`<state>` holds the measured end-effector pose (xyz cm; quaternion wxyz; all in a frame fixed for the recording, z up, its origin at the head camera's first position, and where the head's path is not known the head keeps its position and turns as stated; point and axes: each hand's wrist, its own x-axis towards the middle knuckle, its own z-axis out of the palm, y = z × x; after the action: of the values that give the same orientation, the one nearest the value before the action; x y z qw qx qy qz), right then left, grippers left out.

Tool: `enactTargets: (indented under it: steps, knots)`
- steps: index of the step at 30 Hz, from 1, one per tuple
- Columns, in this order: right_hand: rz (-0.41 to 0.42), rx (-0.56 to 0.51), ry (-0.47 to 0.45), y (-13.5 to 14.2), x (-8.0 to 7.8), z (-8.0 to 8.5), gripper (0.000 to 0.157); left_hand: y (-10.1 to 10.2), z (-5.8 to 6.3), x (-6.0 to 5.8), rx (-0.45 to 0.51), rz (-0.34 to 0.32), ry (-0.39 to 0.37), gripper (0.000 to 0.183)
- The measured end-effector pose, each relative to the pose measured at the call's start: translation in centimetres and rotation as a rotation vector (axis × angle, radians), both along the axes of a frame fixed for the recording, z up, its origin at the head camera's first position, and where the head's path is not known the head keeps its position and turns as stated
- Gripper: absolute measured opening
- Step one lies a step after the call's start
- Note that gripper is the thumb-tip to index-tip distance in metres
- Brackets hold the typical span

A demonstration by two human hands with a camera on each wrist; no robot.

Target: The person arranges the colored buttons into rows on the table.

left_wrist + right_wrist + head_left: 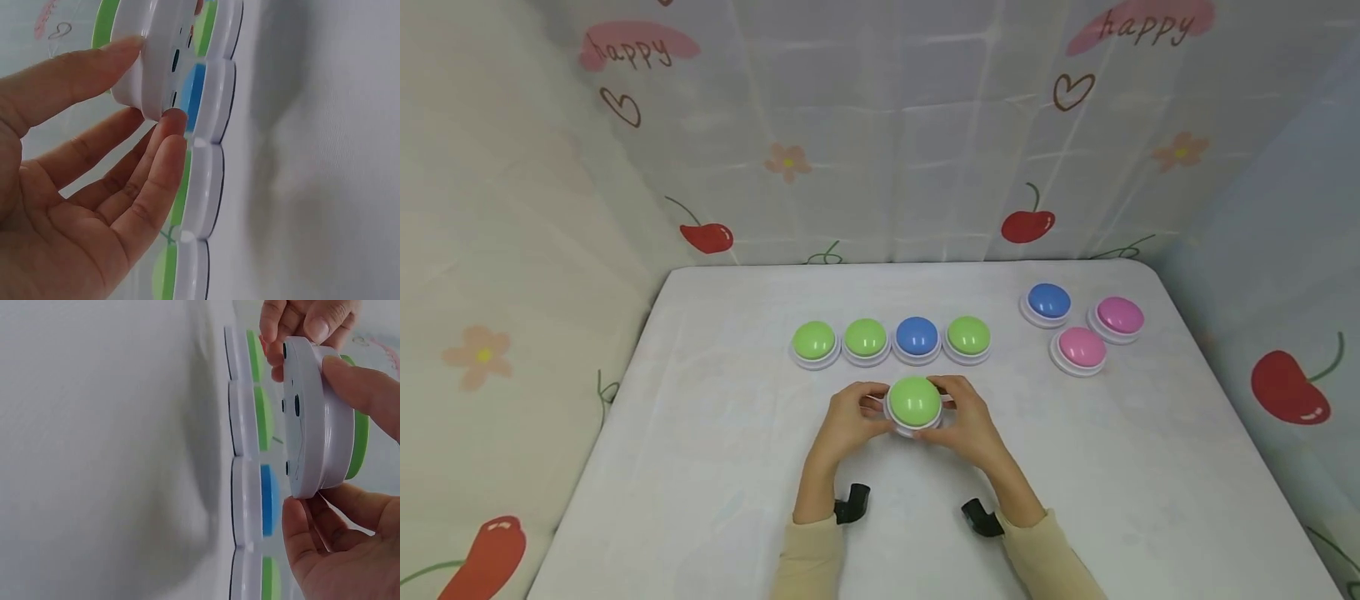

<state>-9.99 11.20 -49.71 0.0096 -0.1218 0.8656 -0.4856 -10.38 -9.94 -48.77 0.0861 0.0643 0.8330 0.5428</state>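
Note:
A green-domed push button (914,402) with a round white base is held between both hands, lifted off the table. My left hand (855,422) grips its left side, thumb on the near edge and fingers at the far side. On the opposite side my right hand (961,425) pinches the base (312,419) between thumb and fingers. The button's underside, with small dark holes, shows in the right wrist view. Just beyond the hands stands a row of push buttons: a green one (814,342), another green one (866,338), a blue one (917,337) and a green one (967,336) at the right end.
At the back right of the white table (715,467) sit a blue push button (1048,302), a pink one (1081,347) and another pink one (1118,317). Printed curtains (887,125) surround the table on three sides. Each wrist carries a black camera mount (852,504).

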Motion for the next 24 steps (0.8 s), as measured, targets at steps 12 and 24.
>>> enactTargets:
  steps: [12,24]
  knots:
    - [0.057,0.037,0.093,-7.4,-2.2,-1.2,0.079,-5.2,-0.4,0.1,-0.038,0.222,0.046,0.049]
    - [0.076,0.056,0.017,-12.6,-3.6,-1.9,0.083,-8.4,-1.7,-0.3,-0.11,0.387,-0.029,0.055]
